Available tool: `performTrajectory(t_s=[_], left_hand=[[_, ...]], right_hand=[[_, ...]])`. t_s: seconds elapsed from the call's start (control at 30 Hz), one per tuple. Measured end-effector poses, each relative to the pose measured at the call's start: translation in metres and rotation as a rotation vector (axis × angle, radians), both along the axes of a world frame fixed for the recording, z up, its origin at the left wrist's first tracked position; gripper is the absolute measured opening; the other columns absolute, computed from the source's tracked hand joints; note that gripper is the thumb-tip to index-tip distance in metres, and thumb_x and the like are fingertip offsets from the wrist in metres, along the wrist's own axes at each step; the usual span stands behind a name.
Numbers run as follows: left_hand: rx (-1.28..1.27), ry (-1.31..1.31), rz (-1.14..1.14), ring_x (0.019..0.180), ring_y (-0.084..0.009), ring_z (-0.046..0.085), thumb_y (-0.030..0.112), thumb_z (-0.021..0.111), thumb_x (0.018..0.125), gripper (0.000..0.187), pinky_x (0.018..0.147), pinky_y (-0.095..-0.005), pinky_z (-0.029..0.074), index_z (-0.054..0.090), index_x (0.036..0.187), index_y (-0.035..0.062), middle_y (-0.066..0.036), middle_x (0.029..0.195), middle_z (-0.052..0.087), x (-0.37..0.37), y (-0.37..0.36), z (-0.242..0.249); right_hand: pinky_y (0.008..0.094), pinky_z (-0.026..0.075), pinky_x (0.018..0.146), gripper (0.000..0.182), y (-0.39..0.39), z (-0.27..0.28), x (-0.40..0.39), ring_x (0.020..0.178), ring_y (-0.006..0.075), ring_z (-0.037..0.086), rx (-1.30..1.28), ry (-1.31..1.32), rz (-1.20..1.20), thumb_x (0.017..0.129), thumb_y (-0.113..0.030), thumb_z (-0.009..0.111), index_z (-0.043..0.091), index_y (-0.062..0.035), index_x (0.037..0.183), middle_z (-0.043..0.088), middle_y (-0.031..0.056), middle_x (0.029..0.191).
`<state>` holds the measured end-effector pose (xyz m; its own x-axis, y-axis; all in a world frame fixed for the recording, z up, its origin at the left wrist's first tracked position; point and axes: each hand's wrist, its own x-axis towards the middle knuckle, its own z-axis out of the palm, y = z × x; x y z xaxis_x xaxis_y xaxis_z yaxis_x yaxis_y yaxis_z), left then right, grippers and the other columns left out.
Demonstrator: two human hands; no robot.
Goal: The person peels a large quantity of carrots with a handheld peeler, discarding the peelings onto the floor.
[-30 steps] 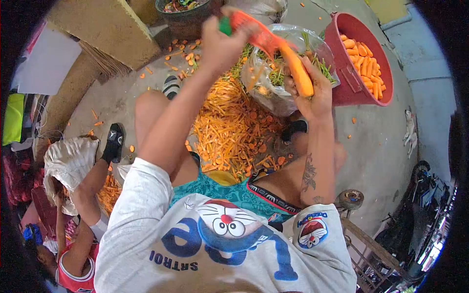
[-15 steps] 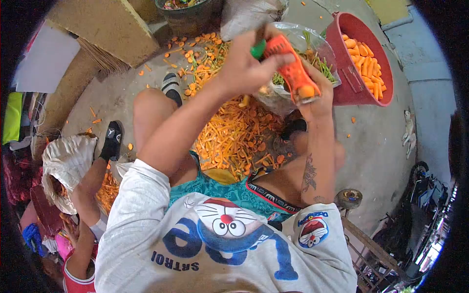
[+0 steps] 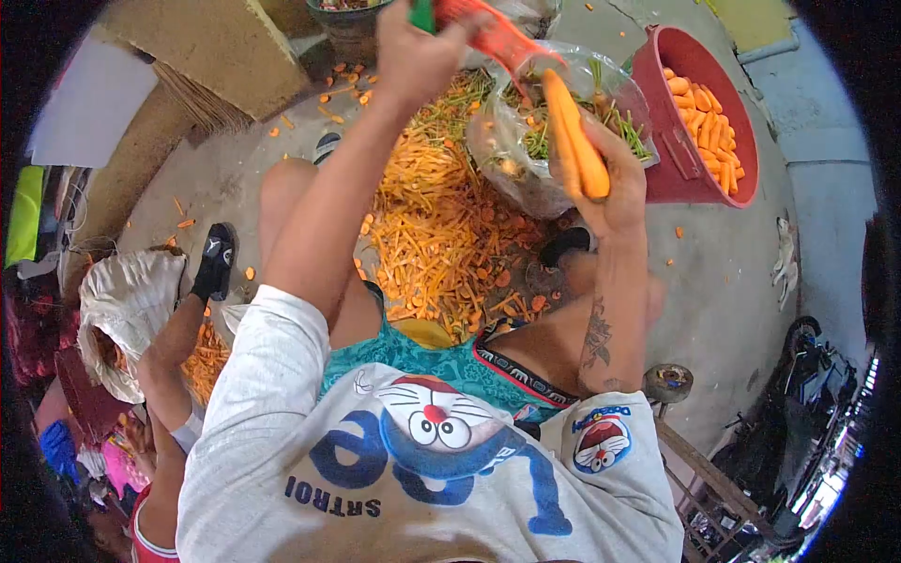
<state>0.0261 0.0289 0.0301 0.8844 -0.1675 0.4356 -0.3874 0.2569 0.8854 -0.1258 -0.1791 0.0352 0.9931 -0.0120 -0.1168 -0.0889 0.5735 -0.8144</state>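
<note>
My left hand [image 3: 419, 58], at the top middle, is closed round an orange-red peeler [image 3: 499, 39] with a green part at the grip. The peeler's blade end is close to the upper tip of a peeled carrot [image 3: 576, 141]. My right hand [image 3: 619, 183] grips that carrot from its lower right side, holding it tilted. Behind it stands a clear plastic bag [image 3: 493, 155] of green carrot tops and scraps. Below my hands, a heap of orange peelings and cut carrot ends [image 3: 436, 225] covers the floor between my legs.
A red tub [image 3: 662, 141] of peeled carrots leans at the right. A dark bucket [image 3: 347, 28] stands at the top. On the left are a white sack [image 3: 131, 310] and another person's arm [image 3: 167, 375]. A cat [image 3: 785, 258] lies far right.
My left hand has moved up and left with the peeler, off the carrot's length. The carrot, mostly covered before, now shows in my right hand, which has shifted slightly.
</note>
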Motion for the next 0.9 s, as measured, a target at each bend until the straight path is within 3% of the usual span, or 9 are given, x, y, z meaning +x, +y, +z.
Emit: performTrajectory(t_s=[0.17,0.23,0.3,0.47,0.57,0.63,0.77,0.83,0.9], left_hand=[[-0.003,-0.163,0.075,0.078,-0.0071,0.062,0.010,0.084,0.084,0.024,0.071,-0.0262,0.052,0.069,0.101,0.0031,0.002,0.083,0.068,-0.035,-0.020,-0.006],[0.107,-0.292,0.029,0.077,-0.0067,0.062,0.010,0.082,0.086,0.021,0.070,-0.0258,0.052,0.069,0.101,0.0034,0.002,0.082,0.068,-0.050,-0.027,-0.005],[0.133,-0.325,-0.105,0.074,-0.0067,0.063,0.013,0.081,0.088,0.020,0.068,-0.0249,0.053,0.069,0.101,0.0035,0.003,0.082,0.068,-0.042,-0.025,-0.007],[0.111,0.007,0.102,0.071,-0.0106,0.065,0.011,0.074,0.093,0.013,0.065,-0.0290,0.054,0.065,0.099,0.0028,-0.002,0.083,0.069,-0.001,0.013,0.018],[0.060,0.105,0.068,0.069,-0.0147,0.068,0.008,0.067,0.098,0.008,0.062,-0.0331,0.055,0.061,0.096,0.0024,-0.007,0.084,0.069,-0.002,0.009,0.019],[0.082,0.059,0.025,0.068,-0.0150,0.068,0.009,0.066,0.099,0.009,0.061,-0.0329,0.055,0.061,0.096,0.0027,-0.007,0.083,0.069,-0.010,-0.004,0.007],[0.061,0.016,-0.074,0.071,-0.0070,0.062,0.019,0.080,0.089,0.022,0.066,-0.0252,0.052,0.068,0.098,0.0034,0.002,0.079,0.067,-0.048,-0.032,-0.004],[0.034,-0.279,-0.140,0.073,-0.0074,0.063,0.020,0.080,0.089,0.023,0.067,-0.0253,0.052,0.068,0.099,0.0035,0.002,0.080,0.068,-0.062,-0.037,-0.002],[0.179,-0.290,0.028,0.074,-0.0074,0.063,0.019,0.081,0.089,0.023,0.068,-0.0254,0.052,0.068,0.100,0.0034,0.001,0.082,0.068,-0.029,-0.022,-0.005]], right_hand=[[0.0315,0.054,0.088,0.044,-0.024,-0.019,0.010,0.103,0.0177,0.067,0.101,-0.078,0.206,0.103,-0.024,0.054,0.056,0.0037,0.137,0.068,0.0121,0.122],[0.0300,0.054,0.086,0.046,0.003,0.001,0.006,0.103,0.0178,0.067,-0.127,0.010,-0.159,0.103,-0.025,0.054,0.055,0.0041,0.139,0.067,0.0129,0.123],[0.0292,0.054,0.087,0.046,-0.003,-0.008,-0.001,0.103,0.0180,0.067,-0.134,-0.031,-0.117,0.103,-0.025,0.054,0.054,0.0045,0.139,0.066,0.0135,0.125],[0.0310,0.053,0.095,0.048,0.001,-0.002,-0.001,0.109,0.0188,0.067,-0.197,0.017,-0.045,0.103,-0.021,0.053,0.052,0.0083,0.141,0.066,0.0138,0.126],[0.0305,0.055,0.091,0.050,-0.011,-0.010,0.007,0.104,0.0171,0.067,-0.002,0.010,0.045,0.104,-0.023,0.050,0.049,0.0074,0.144,0.067,0.0122,0.123],[0.0240,0.048,0.066,0.046,-0.005,-0.001,0.005,0.084,0.0146,0.062,-0.046,0.049,-0.025,0.104,-0.025,0.050,0.048,0.0033,0.141,0.064,0.0104,0.109],[0.0245,0.049,0.066,0.045,0.001,-0.001,0.005,0.085,0.0151,0.062,-0.038,0.012,-0.067,0.104,-0.024,0.049,0.050,0.0033,0.140,0.065,0.0106,0.110],[0.0242,0.048,0.063,0.043,0.029,0.027,0.003,0.084,0.0151,0.062,-0.101,0.110,-0.312,0.105,-0.024,0.048,0.052,0.0021,0.138,0.064,0.0107,0.110],[0.0250,0.049,0.063,0.043,0.006,0.013,-0.004,0.086,0.0148,0.063,-0.103,0.096,-0.156,0.104,-0.024,0.049,0.052,0.0018,0.139,0.064,0.0105,0.112]])
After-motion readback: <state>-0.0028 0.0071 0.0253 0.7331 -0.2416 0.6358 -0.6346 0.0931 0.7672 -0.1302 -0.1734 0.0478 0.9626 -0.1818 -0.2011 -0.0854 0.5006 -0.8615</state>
